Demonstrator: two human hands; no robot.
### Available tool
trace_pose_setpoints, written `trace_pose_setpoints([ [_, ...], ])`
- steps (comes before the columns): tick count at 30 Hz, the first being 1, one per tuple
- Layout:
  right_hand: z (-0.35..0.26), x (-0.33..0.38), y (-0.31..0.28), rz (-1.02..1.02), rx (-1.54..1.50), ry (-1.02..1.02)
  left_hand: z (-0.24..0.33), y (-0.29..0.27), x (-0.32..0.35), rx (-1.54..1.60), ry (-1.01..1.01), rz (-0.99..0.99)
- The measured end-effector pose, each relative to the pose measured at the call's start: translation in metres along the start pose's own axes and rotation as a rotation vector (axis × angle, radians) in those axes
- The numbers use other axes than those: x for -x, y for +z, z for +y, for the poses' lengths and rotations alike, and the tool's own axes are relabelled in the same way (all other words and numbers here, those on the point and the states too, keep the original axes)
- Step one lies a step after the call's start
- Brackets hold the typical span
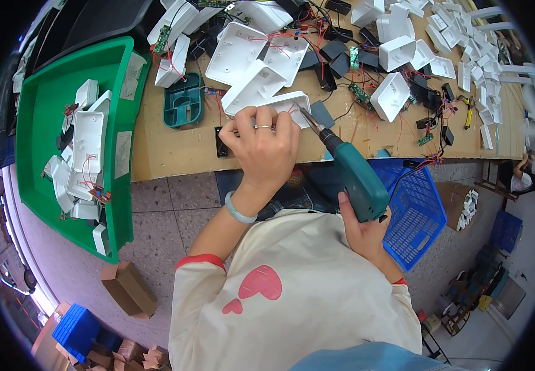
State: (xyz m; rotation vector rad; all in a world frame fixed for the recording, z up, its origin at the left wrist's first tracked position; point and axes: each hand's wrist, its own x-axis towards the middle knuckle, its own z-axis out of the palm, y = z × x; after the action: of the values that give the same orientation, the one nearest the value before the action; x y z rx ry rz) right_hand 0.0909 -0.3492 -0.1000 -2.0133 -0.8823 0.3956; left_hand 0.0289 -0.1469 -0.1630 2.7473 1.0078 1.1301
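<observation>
My right hand (366,229) grips a dark green electric screwdriver (359,179), whose metal nose slants up to the left. Its tip reaches into an open white plastic case (301,101) at the table's near side, where a thin red wire shows. Closed over the near left part of that case is my left hand (264,139), with its fingertips hidden behind the knuckles. A small black part (220,142) lies just left of that hand. More open white shells (236,54) lie beyond it, with red wires running across them.
A green divided tray (183,105) sits to the left, beside a large green bin (122,117) holding white cases. Circuit boards (360,94), black parts and wires clutter the table. White shells (481,74) pile up far right. A blue basket (413,216) stands below the right edge.
</observation>
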Motion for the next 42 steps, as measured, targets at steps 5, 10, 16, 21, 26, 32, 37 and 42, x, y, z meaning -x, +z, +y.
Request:
trace_pose_setpoints([
  [5, -0.008, -0.001, -0.011, -0.005, -0.039, 0.032, 0.000, 0.000, 0.000, -0.002, 0.008, 0.002],
  [10, -0.007, 0.008, -0.019, 0.023, -0.261, 0.306, -0.001, -0.001, 0.000, 0.009, 0.015, -0.021],
  [16, -0.006, 0.000, -0.026, 0.146, -0.423, 0.215, -0.001, -0.003, -0.001, 0.017, 0.026, -0.043],
  [21, -0.005, -0.003, -0.028, 0.166, -0.445, 0.228, 0.000, -0.007, -0.003, 0.050, 0.000, -0.067],
  [26, -0.001, -0.003, -0.031, 0.129, -0.428, 0.209, 0.001, -0.011, -0.007, 0.060, -0.028, -0.025],
  [32, -0.001, -0.005, -0.031, 0.154, -0.472, 0.216, -0.006, -0.010, -0.009, 0.142, -0.009, -0.068],
  [37, -0.003, -0.010, -0.031, 0.178, -0.473, 0.211, -0.010, -0.007, -0.017, 0.288, -0.071, -0.128],
  [42, -0.012, -0.013, -0.027, 0.188, -0.484, 0.235, -0.023, -0.021, -0.020, 0.477, -0.183, -0.085],
])
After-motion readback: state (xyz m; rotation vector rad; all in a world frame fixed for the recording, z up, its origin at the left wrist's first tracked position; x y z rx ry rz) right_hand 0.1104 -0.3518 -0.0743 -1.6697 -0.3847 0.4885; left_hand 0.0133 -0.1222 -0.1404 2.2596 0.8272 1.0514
